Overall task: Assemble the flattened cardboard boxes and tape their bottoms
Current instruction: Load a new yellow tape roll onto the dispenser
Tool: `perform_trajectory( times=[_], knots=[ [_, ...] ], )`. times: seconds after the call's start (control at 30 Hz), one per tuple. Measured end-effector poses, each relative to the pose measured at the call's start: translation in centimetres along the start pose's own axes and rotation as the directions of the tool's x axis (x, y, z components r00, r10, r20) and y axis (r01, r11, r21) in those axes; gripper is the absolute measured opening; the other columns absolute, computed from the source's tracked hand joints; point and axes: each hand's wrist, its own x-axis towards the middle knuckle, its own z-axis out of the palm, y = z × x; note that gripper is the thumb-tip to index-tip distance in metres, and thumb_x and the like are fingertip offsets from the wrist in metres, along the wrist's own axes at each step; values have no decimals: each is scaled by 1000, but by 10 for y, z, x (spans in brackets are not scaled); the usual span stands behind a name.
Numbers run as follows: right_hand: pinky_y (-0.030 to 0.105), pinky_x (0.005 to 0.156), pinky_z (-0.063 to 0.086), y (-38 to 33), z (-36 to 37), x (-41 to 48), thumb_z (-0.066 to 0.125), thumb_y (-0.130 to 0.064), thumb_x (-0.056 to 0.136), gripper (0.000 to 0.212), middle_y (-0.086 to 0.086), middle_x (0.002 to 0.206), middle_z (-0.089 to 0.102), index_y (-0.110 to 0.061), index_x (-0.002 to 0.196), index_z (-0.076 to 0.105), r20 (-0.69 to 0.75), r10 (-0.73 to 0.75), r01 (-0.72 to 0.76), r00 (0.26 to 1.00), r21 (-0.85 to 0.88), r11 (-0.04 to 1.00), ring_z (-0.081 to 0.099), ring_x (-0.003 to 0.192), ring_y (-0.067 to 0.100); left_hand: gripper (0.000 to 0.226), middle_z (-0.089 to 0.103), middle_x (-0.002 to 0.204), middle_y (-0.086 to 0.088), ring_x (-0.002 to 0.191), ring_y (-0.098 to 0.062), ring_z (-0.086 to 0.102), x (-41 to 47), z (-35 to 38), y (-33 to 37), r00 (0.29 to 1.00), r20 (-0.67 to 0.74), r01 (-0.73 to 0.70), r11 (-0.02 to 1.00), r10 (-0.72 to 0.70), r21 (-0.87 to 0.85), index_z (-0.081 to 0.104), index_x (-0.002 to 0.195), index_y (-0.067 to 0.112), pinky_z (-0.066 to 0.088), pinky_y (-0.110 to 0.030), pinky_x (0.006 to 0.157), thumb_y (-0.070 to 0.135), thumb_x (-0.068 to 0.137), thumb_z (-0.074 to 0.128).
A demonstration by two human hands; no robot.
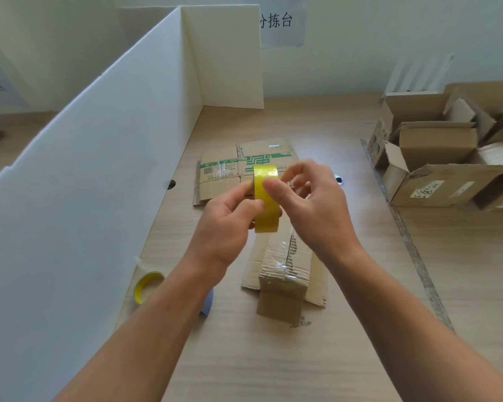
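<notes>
I hold a yellow tape roll upright above the table. My left hand grips its left side with curled fingers. My right hand holds its right side, thumb lying across the roll's outer face. Directly below the roll stands a small assembled cardboard box, bottom up, with clear tape along its seam and flaps spread on the table. Further back lies a flattened cardboard box with green print.
A second yellow-cored tape roll lies by the white foam partition at left. A blue object peeks out under my left forearm. Several assembled boxes are piled at the right. A metal ruler runs along the wooden table.
</notes>
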Motion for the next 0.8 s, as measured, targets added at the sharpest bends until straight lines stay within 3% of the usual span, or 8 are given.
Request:
perform_trajectory(
  times=[0.1, 0.2, 0.3, 0.4, 0.53, 0.6, 0.67, 0.8],
  knots=[
    [34, 96, 49, 2, -9, 7, 62, -61, 83, 57, -4, 135, 45, -45, 135, 45, 244, -28, 17, 969, 46, 999, 51, 121, 12, 31, 73, 82, -8, 77, -18, 69, 2, -2, 5, 997, -1, 82, 986, -83, -147, 75, 94, 25, 58, -28, 68, 19, 80, 48],
    [42, 96, 52, 8, -12, 8, 57, -56, 85, 57, 1, 127, 57, -41, 140, 48, 415, -98, 17, 905, 195, 981, 60, 115, 20, 31, 72, 84, -8, 79, -19, 67, 3, -1, 8, 990, 56, 140, 956, -130, -259, 77, 84, 22, 57, -29, 65, 16, 78, 47],
    [35, 80, 55, 11, -9, 6, 60, -45, 90, 41, -1, 103, 64, -30, 128, 59, 355, -99, -16, 929, 307, 952, 66, 93, 16, 29, 72, 87, -8, 79, -19, 67, 1, 6, 8, 989, 77, 148, 936, -130, -320, 76, 85, 20, 56, -35, 69, 14, 76, 48],
    [33, 76, 52, 11, -6, 5, 56, -37, 92, 29, -4, 96, 65, -26, 117, 66, 304, 7, -152, 953, 454, 878, 63, 86, 15, 32, 70, 91, -13, 86, -24, 64, -1, 10, 4, 991, 72, 133, 939, -116, -317, 70, 99, 11, 54, -40, 76, 12, 73, 50],
    [41, 82, 57, 12, -11, 5, 52, -42, 94, 31, -4, 97, 65, -32, 119, 65, 384, 10, -173, 923, 394, 903, 64, 89, 22, 36, 72, 94, -15, 86, -23, 67, -5, 3, 2, 982, 154, 159, 921, -110, -355, 68, 107, 8, 57, -38, 77, 9, 76, 50],
    [51, 93, 56, 11, -14, 5, 54, -49, 93, 37, -1, 112, 64, -36, 127, 61, 435, -5, -161, 900, 345, 925, 66, 104, 22, 37, 71, 101, -19, 91, -27, 66, -4, 0, 4, 977, 185, 169, 912, -106, -373, 69, 110, 8, 57, -40, 81, 8, 78, 50],
    [56, 94, 54, 8, -15, 6, 58, -55, 87, 43, 3, 118, 62, -38, 127, 59, 439, -3, -151, 898, 315, 937, 65, 110, 27, 39, 69, 107, -21, 97, -29, 65, -2, 0, 7, 976, 191, 164, 921, -100, -353, 68, 113, 8, 56, -42, 85, 8, 79, 50],
    [53, 84, 59, 5, -13, 7, 63, -45, 87, 36, -6, 92, 69, -29, 119, 64, 404, 47, -215, 914, 383, 898, 69, 89, 21, 46, 66, 113, -25, 104, -33, 62, -3, 2, 7, 978, 190, 143, 940, -86, -308, 63, 121, 5, 51, -48, 92, 6, 77, 48]
  ],
)
